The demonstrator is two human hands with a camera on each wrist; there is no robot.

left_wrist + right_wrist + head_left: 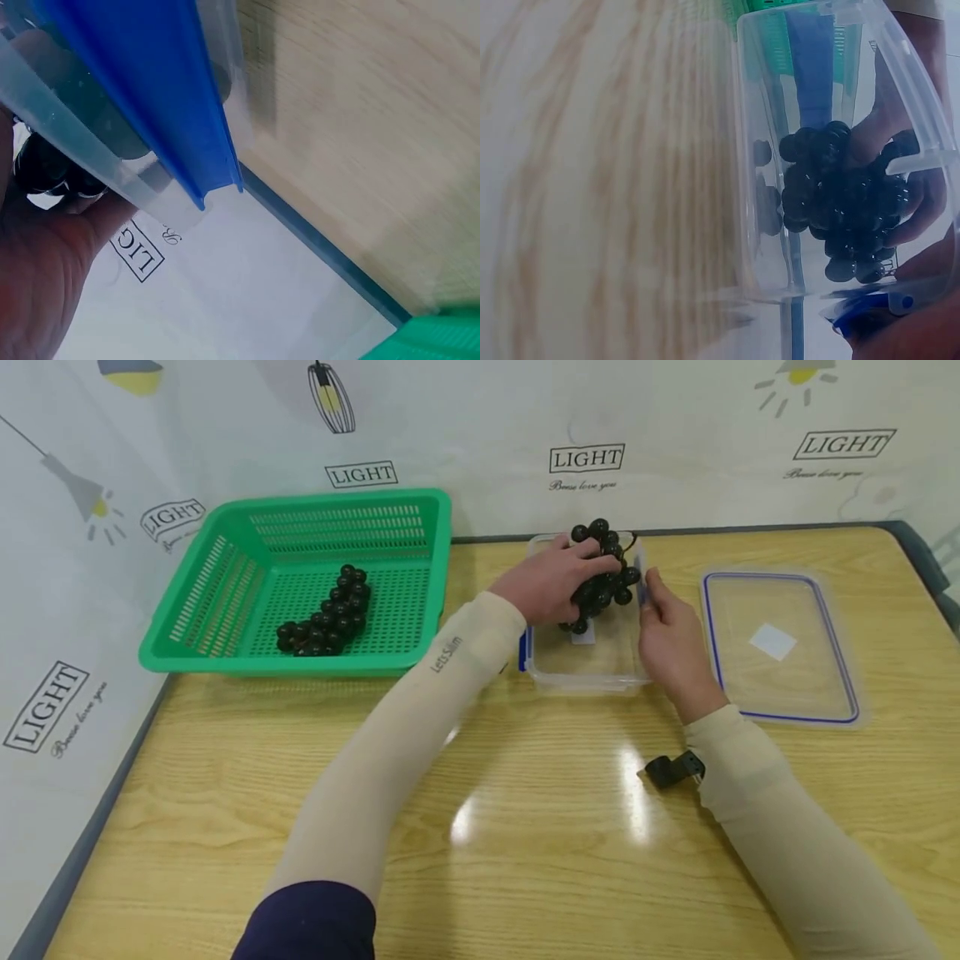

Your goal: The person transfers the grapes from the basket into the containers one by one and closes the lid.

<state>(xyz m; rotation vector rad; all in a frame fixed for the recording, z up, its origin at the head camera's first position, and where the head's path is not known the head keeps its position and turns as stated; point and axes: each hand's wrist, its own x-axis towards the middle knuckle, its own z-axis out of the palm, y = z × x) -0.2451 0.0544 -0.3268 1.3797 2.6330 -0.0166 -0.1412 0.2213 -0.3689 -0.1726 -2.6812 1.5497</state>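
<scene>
My left hand (551,583) grips a bunch of dark grapes (603,589) from above, inside a clear plastic container (600,681). Through the container wall, the right wrist view shows the bunch (847,195) just off the container's bottom, with fingers curled about it. At the container's right side is my right hand (675,647), its thumb and fingers holding the wall near the rim. A blue latch flap (161,90) hangs down the container's left side in the left wrist view. Part of my left palm is hidden by the grapes.
A green slotted basket (292,666) stands on the left with another bunch of dark grapes (330,620) in it. Right of the container lies a clear lid (787,681) with a blue seal. A printed curtain (487,435) rises behind the wooden table (525,827).
</scene>
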